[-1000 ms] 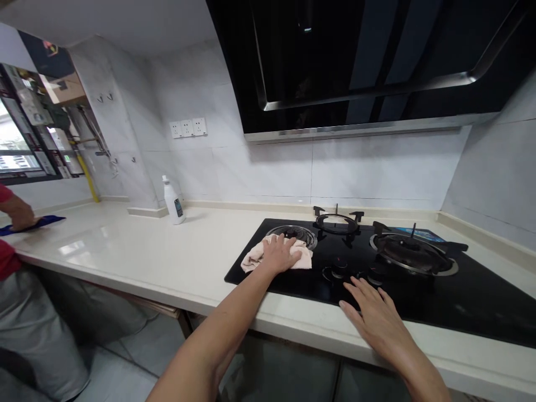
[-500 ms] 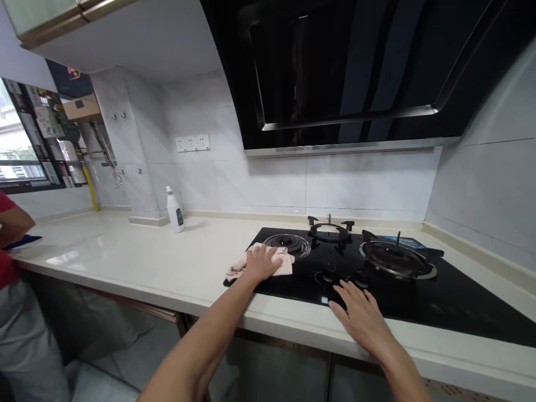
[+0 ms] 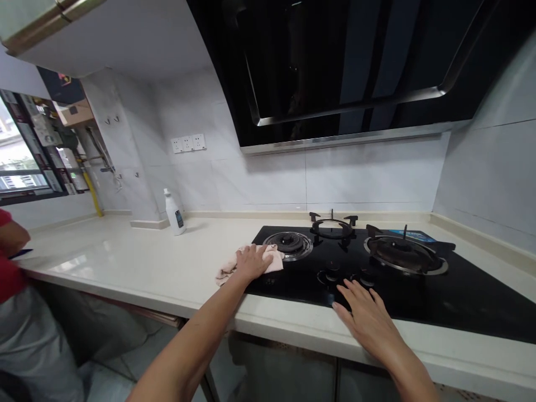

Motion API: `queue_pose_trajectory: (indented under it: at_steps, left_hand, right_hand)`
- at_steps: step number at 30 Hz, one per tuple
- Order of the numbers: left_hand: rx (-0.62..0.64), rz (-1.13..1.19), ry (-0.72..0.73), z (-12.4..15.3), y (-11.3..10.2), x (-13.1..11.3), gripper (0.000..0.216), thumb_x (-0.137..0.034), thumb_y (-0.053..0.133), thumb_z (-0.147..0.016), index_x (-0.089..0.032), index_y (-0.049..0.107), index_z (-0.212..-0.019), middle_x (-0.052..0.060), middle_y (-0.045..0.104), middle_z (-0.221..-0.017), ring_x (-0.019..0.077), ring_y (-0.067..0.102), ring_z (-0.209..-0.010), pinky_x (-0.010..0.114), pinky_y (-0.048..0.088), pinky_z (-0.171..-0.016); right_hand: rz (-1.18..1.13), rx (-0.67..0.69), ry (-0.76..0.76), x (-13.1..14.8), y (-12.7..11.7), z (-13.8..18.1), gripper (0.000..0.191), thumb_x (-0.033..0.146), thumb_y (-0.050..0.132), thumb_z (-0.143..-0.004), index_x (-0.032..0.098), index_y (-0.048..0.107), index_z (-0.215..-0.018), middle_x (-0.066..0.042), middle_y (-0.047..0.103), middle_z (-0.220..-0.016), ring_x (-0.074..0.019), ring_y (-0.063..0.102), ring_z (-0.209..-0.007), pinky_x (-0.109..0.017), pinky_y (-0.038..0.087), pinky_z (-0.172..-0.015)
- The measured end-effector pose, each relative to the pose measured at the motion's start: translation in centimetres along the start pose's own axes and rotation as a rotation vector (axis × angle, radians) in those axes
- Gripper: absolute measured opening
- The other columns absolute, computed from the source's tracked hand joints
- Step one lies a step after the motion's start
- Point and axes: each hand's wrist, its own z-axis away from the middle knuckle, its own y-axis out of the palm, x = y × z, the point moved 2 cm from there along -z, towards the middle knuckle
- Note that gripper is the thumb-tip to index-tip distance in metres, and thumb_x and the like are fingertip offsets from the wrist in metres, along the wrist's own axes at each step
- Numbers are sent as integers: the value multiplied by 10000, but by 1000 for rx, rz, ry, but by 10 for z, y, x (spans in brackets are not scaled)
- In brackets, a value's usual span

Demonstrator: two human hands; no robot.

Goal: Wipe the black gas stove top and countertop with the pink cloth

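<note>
My left hand (image 3: 252,262) lies over a pale pink cloth (image 3: 274,258), pressing it down with the fingers bent slightly over it. This crumpled cloth straddles the left edge of the black glass gas hob (image 3: 293,286), partly on the white counter. Just beyond it is the left burner (image 3: 288,243), with no pan support on it. My right hand (image 3: 368,318) rests at the hob's front edge, fingers spread and holding nothing. Its fingertips are close to the two control knobs (image 3: 333,271).
A loose pan support (image 3: 333,228) stands at the hob's back. The right burner (image 3: 404,254) has its support on. A white bottle (image 3: 174,213) stands on the counter (image 3: 138,257) by the wall. A black range hood (image 3: 343,72) overhangs. Another person (image 3: 12,257) is at far left.
My left hand has slid the cloth leftward, away from the left burner and further onto the counter. My right hand stays at the hob's front edge. The view has tilted slightly.
</note>
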Motion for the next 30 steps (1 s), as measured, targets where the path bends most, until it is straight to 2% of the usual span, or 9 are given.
queue_pose_trajectory:
  at_steps: [9, 14, 15, 17, 19, 21, 26, 30]
  left_hand:
    - [69, -17, -47, -33, 13, 0, 586, -613, 296, -990, -349, 513, -1466, 114, 520, -1493, 367, 432, -1379, 605, 280, -1123]
    - [77, -38, -117, -55, 21, 4, 662, -660, 305, -968, -336, 453, -1526, 106, 260, -1673, 464, 125, -1525, 679, 172, -1154]
    - [80, -42, -131, -59, 22, 5, 670, -666, 309, -963, -339, 443, -1532, 102, 235, -1683, 474, 119, -1524, 681, 169, -1154]
    - [100, -41, -152, -66, 24, 9, 670, -665, 302, -962, -346, 430, -1537, 113, 275, -1663, 471, 237, -1485, 662, 217, -1142]
    - [131, -34, -161, -75, 25, 14, 668, -664, 286, -962, -352, 421, -1537, 130, 377, -1602, 440, 386, -1402, 628, 290, -1111]
    - [152, -31, -168, -84, 26, 19, 669, -669, 265, -962, -353, 422, -1531, 138, 470, -1522, 417, 459, -1338, 600, 336, -1081]
    - [183, -31, -193, -103, 31, 30, 677, -689, 243, -962, -370, 395, -1540, 157, 522, -1452, 419, 476, -1322, 589, 345, -1062]
    - [188, -24, -179, -104, 33, 35, 672, -692, 255, -966, -364, 401, -1534, 153, 531, -1456, 399, 471, -1333, 584, 338, -1068]
  right_hand:
    - [68, -112, -57, -3, 6, 4, 589, 549, 337, -1012, 204, 611, -1403, -101, 500, -1529, -321, 373, -1469, -589, 290, -1196]
    - [95, -209, -102, -3, 8, 7, 588, 573, 316, -1016, 227, 652, -1352, -92, 554, -1482, -325, 435, -1428, -598, 343, -1158]
    - [99, -231, -114, -3, 8, 7, 585, 572, 314, -1018, 227, 659, -1343, -95, 563, -1473, -327, 448, -1417, -601, 348, -1152]
    - [105, -273, -139, -3, 8, 8, 571, 563, 318, -1023, 229, 667, -1327, -100, 576, -1458, -332, 469, -1398, -605, 359, -1140]
    - [114, -301, -166, -3, 7, 9, 552, 550, 324, -1028, 233, 671, -1317, -102, 589, -1444, -338, 483, -1384, -609, 376, -1121]
    - [123, -316, -184, -2, 5, 9, 532, 534, 328, -1033, 238, 673, -1309, -102, 599, -1432, -346, 492, -1374, -614, 391, -1101]
    - [114, -306, -186, 1, 0, 9, 489, 509, 363, -1034, 243, 662, -1315, -106, 604, -1425, -350, 494, -1367, -622, 385, -1099]
    - [100, -265, -160, 1, -2, 8, 489, 499, 369, -1037, 233, 652, -1333, -111, 586, -1445, -348, 474, -1385, -620, 370, -1115]
